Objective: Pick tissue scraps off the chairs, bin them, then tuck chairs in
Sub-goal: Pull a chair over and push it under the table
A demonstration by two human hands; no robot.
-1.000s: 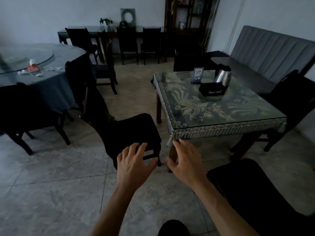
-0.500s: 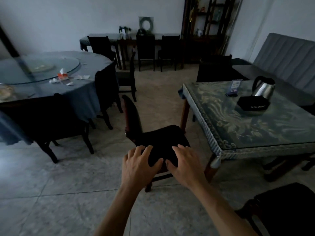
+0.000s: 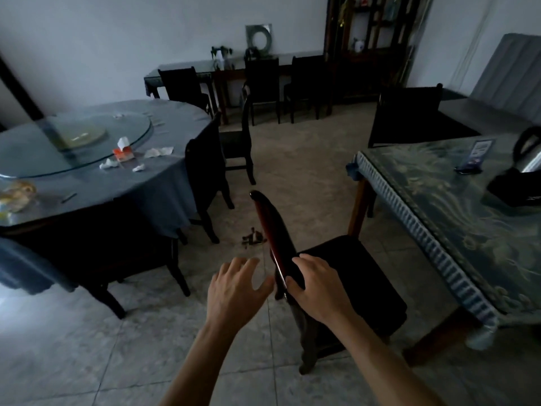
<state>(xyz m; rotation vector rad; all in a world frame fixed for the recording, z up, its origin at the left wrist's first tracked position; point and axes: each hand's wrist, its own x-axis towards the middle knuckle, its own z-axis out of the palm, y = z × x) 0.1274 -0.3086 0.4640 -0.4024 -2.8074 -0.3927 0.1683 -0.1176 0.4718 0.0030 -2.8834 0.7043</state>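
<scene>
The chair (image 3: 348,276) stands pulled out beside the square bench (image 3: 456,218), its seat toward the bench and its backrest nearest the person. The right hand (image 3: 317,288) rests at the backrest, fingers (image 3: 298,263) over its seat side and thumb along its red edge; whether it grips yet I cannot tell. The left hand (image 3: 234,291) hovers just beside the backrest, fingers spread and holding nothing. No scrap shows on this dark seat; crumpled tissues (image 3: 137,164) lie on the round bench (image 3: 96,171), well apart.

Risks, as I judge them: a push from one hand alone would likely twist the chair, so a leg catches the bench leg (image 3: 360,206) or the seat snags the hanging cloth. The dim light may also hide a scrap on the seat, which tucking in would trap.
</scene>
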